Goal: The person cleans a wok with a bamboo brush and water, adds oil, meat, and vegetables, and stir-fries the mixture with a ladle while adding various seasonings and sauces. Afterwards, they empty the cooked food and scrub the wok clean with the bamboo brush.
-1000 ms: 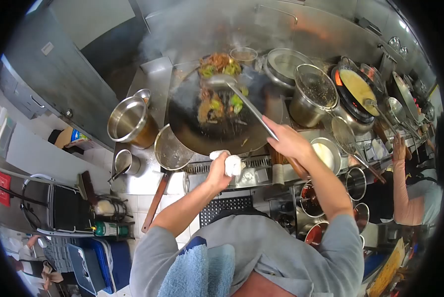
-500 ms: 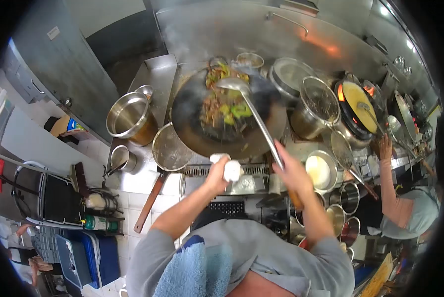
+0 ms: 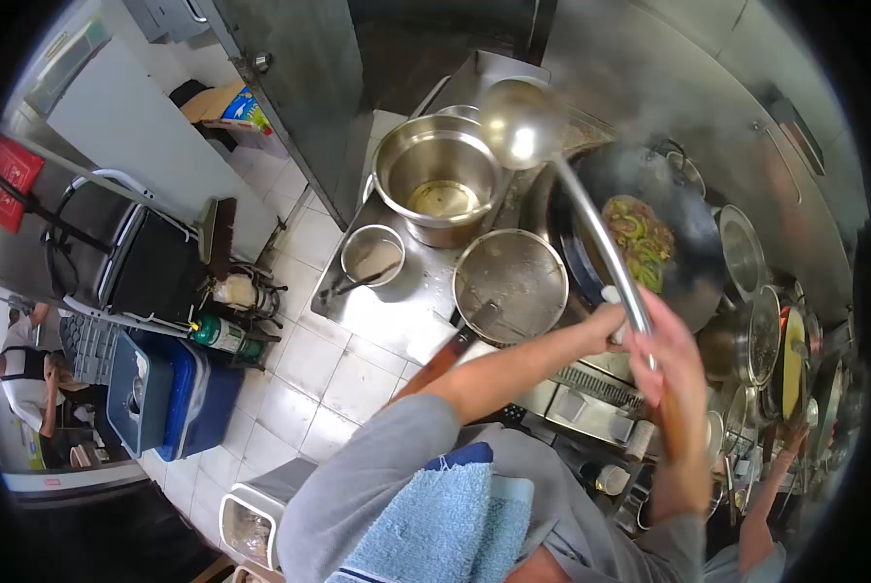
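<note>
My right hand [image 3: 664, 340] is closed around the handle of a long steel ladle [image 3: 606, 228]. The ladle's bowl is raised, left of the wok and beside a deep steel pot [image 3: 435, 180] with yellowish liquid in it. My left hand [image 3: 603, 328] is closed at the near rim of the wok [image 3: 690, 248], with a bit of white cloth [image 3: 611, 295] showing at it; the ladle and right hand partly cover it. Sliced meat and green vegetables [image 3: 638, 243] lie in the steaming wok.
A wood-handled strainer [image 3: 510, 287] and a small steel pot [image 3: 372, 257] sit on the left counter. Blue bins [image 3: 185, 398] and a cart [image 3: 144, 257] stand on the floor at left. One co-worker's arm [image 3: 764, 496] reaches in at right; another person [image 3: 32, 374] is far left.
My view has turned left, shifting the wok rightward. The ladle's bowl has risen out of the wok to its left side. My left hand stays at the wok's near rim.
</note>
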Tool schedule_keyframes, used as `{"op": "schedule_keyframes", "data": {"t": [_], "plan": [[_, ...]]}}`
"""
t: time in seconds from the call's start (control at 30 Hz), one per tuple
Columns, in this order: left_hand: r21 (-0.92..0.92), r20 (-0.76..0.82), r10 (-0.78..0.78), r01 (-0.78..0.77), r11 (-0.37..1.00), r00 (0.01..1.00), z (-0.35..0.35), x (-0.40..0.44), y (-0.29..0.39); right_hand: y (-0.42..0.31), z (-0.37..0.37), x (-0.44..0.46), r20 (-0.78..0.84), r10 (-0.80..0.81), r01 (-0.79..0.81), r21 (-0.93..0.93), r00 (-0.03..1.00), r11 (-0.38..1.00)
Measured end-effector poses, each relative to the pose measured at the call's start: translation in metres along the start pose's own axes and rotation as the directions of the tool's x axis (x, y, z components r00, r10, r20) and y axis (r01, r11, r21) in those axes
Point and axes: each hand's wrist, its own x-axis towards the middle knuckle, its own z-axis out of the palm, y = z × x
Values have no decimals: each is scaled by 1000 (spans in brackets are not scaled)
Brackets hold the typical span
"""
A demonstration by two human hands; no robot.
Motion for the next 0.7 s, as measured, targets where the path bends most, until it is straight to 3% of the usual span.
{"op": "schedule_keyframes", "data": {"t": [0.07, 0.1, 0.13, 0.2, 0.3, 0.4, 0.53, 0.7], "plan": [[-32, 177, -12, 18, 999, 984, -7, 3, -3, -44, 37, 60, 191, 164, -108, -272, 968, 956], [-73, 134, -64, 74, 995, 989, 2, -9, 8, -47, 48, 92, 191, 241, -162, -355, 952, 921], [35, 116, -33, 29, 999, 993, 0, -4, 3, -47, 57, 122, 194, 322, -209, -446, 927, 870], [107, 83, -111, 102, 989, 990, -1, -1, 11, -39, 75, 166, 142, 422, -264, -593, 895, 760], [108, 34, -238, 233, 966, 971, 1, -9, 20, -33, 100, 197, 43, 513, -407, -556, 857, 725], [111, 90, -254, 244, 963, 963, -1, -7, 28, -43, 116, 199, -2, 561, -502, -449, 828, 739], [63, 3, -165, 164, 984, 986, 24, -41, 52, -39, 111, 192, 62, 632, -620, -139, 773, 772], [-105, 146, 16, 0, 994, 989, -10, -2, -3, -32, 76, 145, 241, 495, -532, 121, 835, 838]]}}
